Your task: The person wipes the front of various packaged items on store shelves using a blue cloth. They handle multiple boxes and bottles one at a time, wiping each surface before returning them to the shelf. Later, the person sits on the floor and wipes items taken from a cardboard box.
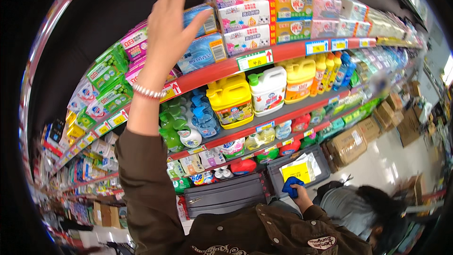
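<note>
My left hand (170, 32) is raised, fingers extended and thumb spread, with nothing in it. A pale beaded bracelet (149, 92) circles that wrist. The hand is in front of blue wrapped soap packs (202, 52) on the upper shelf; whether it touches them I cannot tell. To its right rises a stack of white multipacks (244, 16), and to its left are pink packs (135, 44) and green packs (109, 67). Low by my body, my right hand (301, 195) is closed around a bunched blue cloth (293, 186).
Below, shelves hold yellow jugs (230, 101), a white jug (268, 90) and pump bottles (205, 120). Grey lidded bins (224, 194) stand at the shelf's foot. A person (350, 209) is low at my right, near cardboard boxes (348, 145) on the floor.
</note>
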Tool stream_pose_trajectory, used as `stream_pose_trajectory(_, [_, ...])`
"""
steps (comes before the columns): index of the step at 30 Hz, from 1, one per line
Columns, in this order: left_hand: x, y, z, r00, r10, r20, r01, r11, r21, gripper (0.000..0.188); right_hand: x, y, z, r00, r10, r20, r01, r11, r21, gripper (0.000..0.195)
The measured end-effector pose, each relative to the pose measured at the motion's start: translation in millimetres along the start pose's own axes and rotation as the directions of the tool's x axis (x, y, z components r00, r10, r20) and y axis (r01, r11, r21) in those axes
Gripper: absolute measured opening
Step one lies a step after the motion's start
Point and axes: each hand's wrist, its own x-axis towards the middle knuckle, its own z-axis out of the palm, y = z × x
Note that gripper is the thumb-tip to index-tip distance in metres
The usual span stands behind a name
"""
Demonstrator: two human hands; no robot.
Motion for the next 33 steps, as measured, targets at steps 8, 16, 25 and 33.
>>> stream_pose_trajectory(8, [27, -2, 52, 0.943, -0.234, 0.238, 0.206, 0.969, 0.138, 0.068, 16, -71, -7, 0.987, 0.053, 0.155, -0.039, 0.995, -0.092, 0.034])
stream_pose_trajectory(16, [36, 22, 41, 0.921, -0.307, 0.239, 0.309, 0.950, 0.030, 0.055, 26, -64, -26, 0.896, -0.157, 0.415, 0.304, 0.898, -0.317, 0.037])
stream_pose_trajectory(25, [23, 49, 22, 0.978, -0.109, -0.178, 0.104, 0.994, -0.040, 0.062, 5, -77, 11, 0.977, -0.018, 0.215, 0.049, 0.989, -0.142, 0.030])
stream_pose_trajectory(33, [-82, 129, -66, 0.979, -0.102, -0.179, 0.079, 0.988, -0.130, 0.076, -78, -130, 102, 0.854, -0.389, 0.347, 0.458, 0.877, -0.145, 0.035])
